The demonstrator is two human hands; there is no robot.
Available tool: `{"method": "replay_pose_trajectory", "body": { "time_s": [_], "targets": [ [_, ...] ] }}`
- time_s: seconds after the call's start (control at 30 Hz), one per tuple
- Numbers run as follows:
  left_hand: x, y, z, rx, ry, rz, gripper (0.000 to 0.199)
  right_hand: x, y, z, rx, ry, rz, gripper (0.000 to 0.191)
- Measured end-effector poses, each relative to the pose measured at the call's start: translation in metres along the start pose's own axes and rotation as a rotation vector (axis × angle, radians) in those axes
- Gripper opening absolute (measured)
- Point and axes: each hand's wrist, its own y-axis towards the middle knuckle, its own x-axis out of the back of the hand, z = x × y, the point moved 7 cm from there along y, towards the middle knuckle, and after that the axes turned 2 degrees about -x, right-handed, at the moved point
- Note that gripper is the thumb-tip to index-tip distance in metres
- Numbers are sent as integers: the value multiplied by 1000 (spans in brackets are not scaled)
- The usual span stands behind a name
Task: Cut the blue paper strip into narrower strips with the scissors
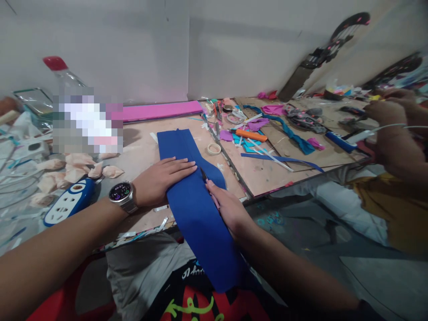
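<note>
A long blue sheet (203, 218), perhaps foam or fabric, runs from the tabletop over the near edge and down to my lap. My left hand (167, 176) lies flat across it, fingers stretched out together, with a watch on the wrist. Just right of those fingertips, my right hand (227, 205) is closed around a slim cutting tool (203, 174). Its dark pointed blade meets the sheet. Whether it is a knife or scissors I cannot tell, as my fingers cover the handle. A tape roll (214, 149) rests beside the sheet.
Pink strips (163, 110) lie along the wall. An orange cutter (249, 134) sits among scraps and a narrow blue strip (284, 158). At left are a power strip (68, 203) and peach crumpled pieces (80, 165). A co-worker's hands (388, 111) are at right.
</note>
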Motion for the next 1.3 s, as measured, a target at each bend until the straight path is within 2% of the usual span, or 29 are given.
{"method": "replay_pose_trajectory", "body": {
  "time_s": [0.23, 0.77, 1.0, 1.2, 1.3],
  "targets": [
    [0, 1, -1, 15, -11, 13, 75, -4, 4, -3, 4, 65, 49, 45],
    [1, 0, 0, 22, -9, -24, 77, -5, 1, 10, 128, -90, 54, 34],
    [2, 0, 0, 32, -12, -23, 78, -7, 1, 11, 144, -104, 66, 39],
    [4, 0, -1, 37, -2, -33, 77, 1, 3, -3, 21, -36, -2, 44],
    [6, 0, 0, 44, -1, -50, 78, 1, -3, -3, 23, -34, 36, 45]
  ]
}}
